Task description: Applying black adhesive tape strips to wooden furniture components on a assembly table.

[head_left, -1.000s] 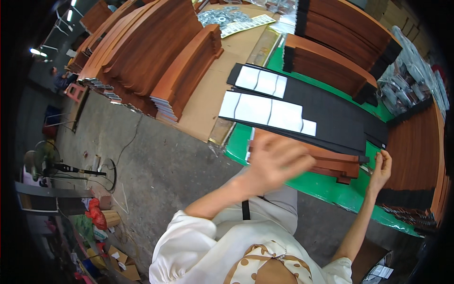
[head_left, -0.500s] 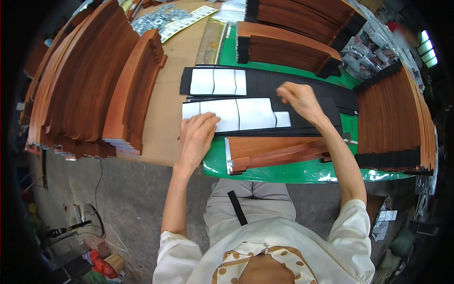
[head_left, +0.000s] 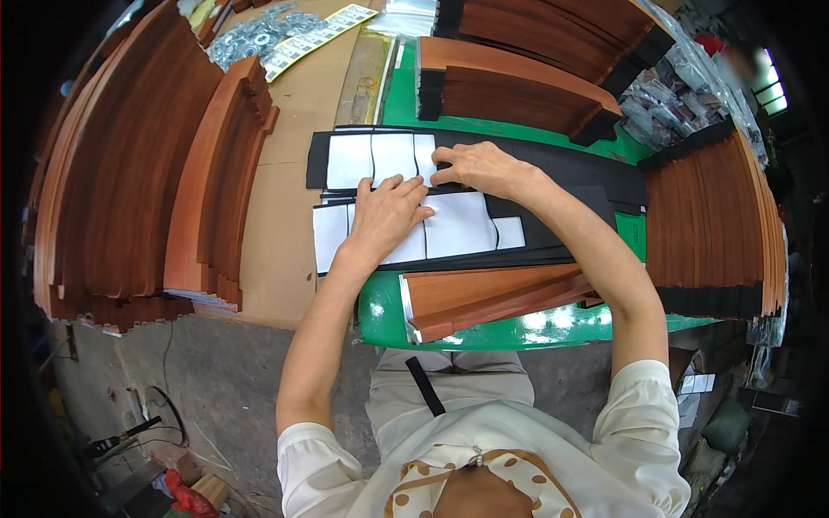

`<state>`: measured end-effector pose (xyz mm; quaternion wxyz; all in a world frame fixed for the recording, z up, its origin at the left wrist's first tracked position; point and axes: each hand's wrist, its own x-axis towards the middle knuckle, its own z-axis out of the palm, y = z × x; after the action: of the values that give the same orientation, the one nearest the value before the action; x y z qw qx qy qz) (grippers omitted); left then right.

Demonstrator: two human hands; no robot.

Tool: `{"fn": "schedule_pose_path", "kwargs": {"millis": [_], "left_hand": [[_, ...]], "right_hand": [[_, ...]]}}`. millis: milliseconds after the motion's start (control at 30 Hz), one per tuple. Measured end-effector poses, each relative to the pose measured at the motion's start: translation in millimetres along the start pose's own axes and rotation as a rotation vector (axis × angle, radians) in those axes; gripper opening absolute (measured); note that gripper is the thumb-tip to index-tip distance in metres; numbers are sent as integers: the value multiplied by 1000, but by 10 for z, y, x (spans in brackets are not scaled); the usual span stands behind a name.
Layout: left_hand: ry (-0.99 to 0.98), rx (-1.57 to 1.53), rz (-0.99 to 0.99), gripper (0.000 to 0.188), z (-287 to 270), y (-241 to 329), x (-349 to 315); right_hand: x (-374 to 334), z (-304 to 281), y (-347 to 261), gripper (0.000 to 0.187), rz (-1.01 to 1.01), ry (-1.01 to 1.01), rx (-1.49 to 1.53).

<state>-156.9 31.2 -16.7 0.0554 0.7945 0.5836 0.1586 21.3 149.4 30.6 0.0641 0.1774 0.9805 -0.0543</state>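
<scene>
My left hand [head_left: 386,214] lies flat with spread fingers. It rests across the near row of white rectangular sheets [head_left: 458,223], its fingertips reaching the lower edge of the far row of white sheets [head_left: 350,161]. Both rows lie on flat black panels [head_left: 566,203], with dark lines between the sheets. My right hand [head_left: 479,168] is bent over the right end of the far row, fingers curled together at the white edge. Whatever is between those fingertips is hidden.
Brown wood-look slats [head_left: 492,289] lie along the green table edge [head_left: 458,337]. Taller brown stacks stand at left [head_left: 112,173], at right [head_left: 704,216] and at the back [head_left: 518,91]. Clear bags [head_left: 665,99] sit at the back right, metal rings [head_left: 263,33] at the back left.
My right hand has come down and left onto the end of the far white row. My left hand has slid right and up over the near row. The view has shifted slightly.
</scene>
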Motion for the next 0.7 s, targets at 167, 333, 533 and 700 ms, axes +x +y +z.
{"fn": "schedule_pose_path", "kwargs": {"millis": [167,333,533,700], "left_hand": [[3,35,-32,37,-9,36,11],[34,-11,-27,34,26,43,31],[79,-242,-55,29,-115,9,-33],[436,-453,-58,30,-671,404,-141]], "right_hand": [[90,19,24,16,-215,97,-163],[-58,-69,167,12,-178,52,-165],[-527,-360,-17,17,212,328,485],[-857,-561,-595,16,419,421,1509]]}}
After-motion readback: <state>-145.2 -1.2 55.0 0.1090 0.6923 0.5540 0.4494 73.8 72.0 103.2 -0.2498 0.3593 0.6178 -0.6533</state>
